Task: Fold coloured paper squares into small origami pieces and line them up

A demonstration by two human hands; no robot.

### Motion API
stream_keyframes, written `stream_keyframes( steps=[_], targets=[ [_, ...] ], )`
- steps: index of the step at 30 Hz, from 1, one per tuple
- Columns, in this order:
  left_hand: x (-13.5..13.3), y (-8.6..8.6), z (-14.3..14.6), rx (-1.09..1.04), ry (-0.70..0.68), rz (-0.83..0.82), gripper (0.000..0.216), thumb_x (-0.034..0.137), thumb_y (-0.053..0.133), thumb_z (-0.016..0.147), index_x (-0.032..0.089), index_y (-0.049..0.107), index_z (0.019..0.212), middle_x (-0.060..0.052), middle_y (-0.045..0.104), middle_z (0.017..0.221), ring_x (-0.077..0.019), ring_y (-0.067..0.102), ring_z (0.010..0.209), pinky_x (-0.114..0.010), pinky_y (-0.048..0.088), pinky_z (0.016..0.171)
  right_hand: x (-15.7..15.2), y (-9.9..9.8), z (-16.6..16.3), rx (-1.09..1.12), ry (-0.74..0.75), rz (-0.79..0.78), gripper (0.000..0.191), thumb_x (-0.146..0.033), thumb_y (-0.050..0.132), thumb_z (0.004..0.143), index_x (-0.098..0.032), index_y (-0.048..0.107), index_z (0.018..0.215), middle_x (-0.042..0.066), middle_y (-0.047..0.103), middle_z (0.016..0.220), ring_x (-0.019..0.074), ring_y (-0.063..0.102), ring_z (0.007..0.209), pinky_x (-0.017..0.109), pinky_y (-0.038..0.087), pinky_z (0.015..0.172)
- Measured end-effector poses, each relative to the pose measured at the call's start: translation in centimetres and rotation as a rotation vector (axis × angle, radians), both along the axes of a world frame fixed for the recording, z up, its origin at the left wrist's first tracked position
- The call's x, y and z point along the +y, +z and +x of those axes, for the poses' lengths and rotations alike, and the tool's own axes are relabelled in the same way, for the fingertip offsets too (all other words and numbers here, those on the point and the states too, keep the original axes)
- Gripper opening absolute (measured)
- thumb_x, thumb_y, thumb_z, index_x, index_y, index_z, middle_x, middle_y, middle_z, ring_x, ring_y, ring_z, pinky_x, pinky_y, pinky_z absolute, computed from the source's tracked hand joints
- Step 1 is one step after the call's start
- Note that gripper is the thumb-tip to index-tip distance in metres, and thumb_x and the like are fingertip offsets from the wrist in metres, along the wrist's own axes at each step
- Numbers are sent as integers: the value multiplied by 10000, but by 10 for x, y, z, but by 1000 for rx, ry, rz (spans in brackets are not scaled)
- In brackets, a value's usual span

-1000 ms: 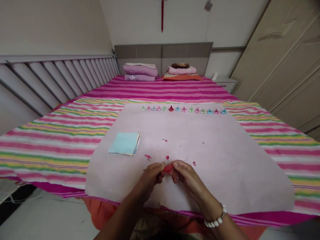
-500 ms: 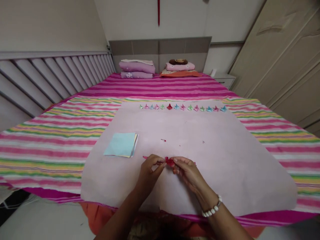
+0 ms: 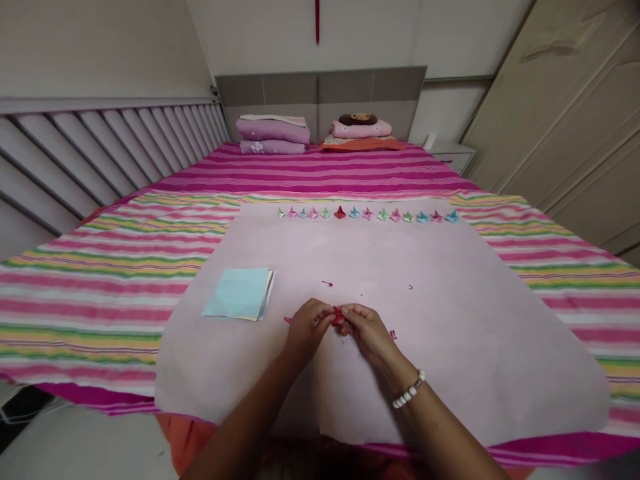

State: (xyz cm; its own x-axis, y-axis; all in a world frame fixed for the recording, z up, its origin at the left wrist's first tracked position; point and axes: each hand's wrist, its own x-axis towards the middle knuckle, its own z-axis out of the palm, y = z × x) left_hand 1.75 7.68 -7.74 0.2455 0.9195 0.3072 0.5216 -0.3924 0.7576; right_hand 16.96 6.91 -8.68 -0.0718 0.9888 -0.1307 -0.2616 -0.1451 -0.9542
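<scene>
Both hands meet over the near middle of a large pale sheet, pinching a small red folded piece between them. My left hand grips its left side, with the fingers closed. The fingertips of my right hand press on its right side, and the fingers cover much of it. A thin red strip shows just left of my left hand. To the right of my right hand lies a small red scrap. Beyond the hands is a thin dark bit with a red end.
A stack of square paper, light blue on top, lies to the left. Folded paper figures, the red one among them, line the sheet's far edge. A tiny dark curl is at right. Folded bedding sits by the headboard.
Both hands have moved slightly up and closer together, and the red piece has turned and shows less. The red scrap at right is now more exposed. The view has shifted a little.
</scene>
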Motion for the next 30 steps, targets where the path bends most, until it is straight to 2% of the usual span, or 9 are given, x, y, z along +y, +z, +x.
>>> stream_keyframes(
  steps=[3, 8, 12, 17, 23, 30],
  targets=[
    [10, -3, -2, 24, 10, -3, 112, 107, 561, 792, 179, 634, 750, -9, 601, 743, -151, 554, 706, -264, 426, 656, 5, -4, 1, -138, -52, 104, 227, -396, 679, 741, -171, 706, 749, 32, 642, 602, 151, 532, 511, 298, 436, 529],
    [20, -11, -6, 56, 5, -1, 120, 105, 569, 775, 192, 627, 716, -6, 594, 734, -161, 547, 721, -275, 424, 672, 8, -4, 3, -327, -141, 339, 108, -292, 684, 742, -229, 726, 819, 60, 639, 877, 207, 573, 802, 333, 455, 718],
    [23, -22, -6, 53, -6, -4, 123, 105, 564, 777, 195, 636, 735, -10, 612, 748, -160, 556, 724, -276, 439, 673, 11, -10, 0, -397, -93, 433, 70, -218, 631, 771, -226, 700, 759, 45, 613, 826, 185, 567, 722, 316, 456, 661],
    [23, -28, -5, 29, -22, 2, 127, 110, 563, 781, 192, 658, 757, -21, 645, 767, -166, 582, 753, -283, 460, 697, 14, -15, -5, -442, -74, 461, 72, -217, 611, 793, -218, 666, 746, 37, 598, 807, 167, 536, 662, 299, 440, 608],
    [20, -28, -4, -35, -20, 12, 147, 145, 557, 804, 201, 674, 733, -24, 672, 756, -168, 608, 764, -295, 478, 717, 12, -16, -4, -438, -58, 448, 166, -261, 572, 843, -223, 629, 691, 33, 586, 764, 182, 549, 698, 303, 436, 635],
    [13, -28, -7, -126, 102, -34, 98, 190, 576, 799, 186, 674, 788, -37, 685, 775, -151, 625, 712, -258, 487, 637, 10, -22, -1, -399, -109, 418, 143, -313, 577, 849, -218, 621, 751, 38, 593, 815, 179, 532, 706, 292, 415, 630]
  ],
)
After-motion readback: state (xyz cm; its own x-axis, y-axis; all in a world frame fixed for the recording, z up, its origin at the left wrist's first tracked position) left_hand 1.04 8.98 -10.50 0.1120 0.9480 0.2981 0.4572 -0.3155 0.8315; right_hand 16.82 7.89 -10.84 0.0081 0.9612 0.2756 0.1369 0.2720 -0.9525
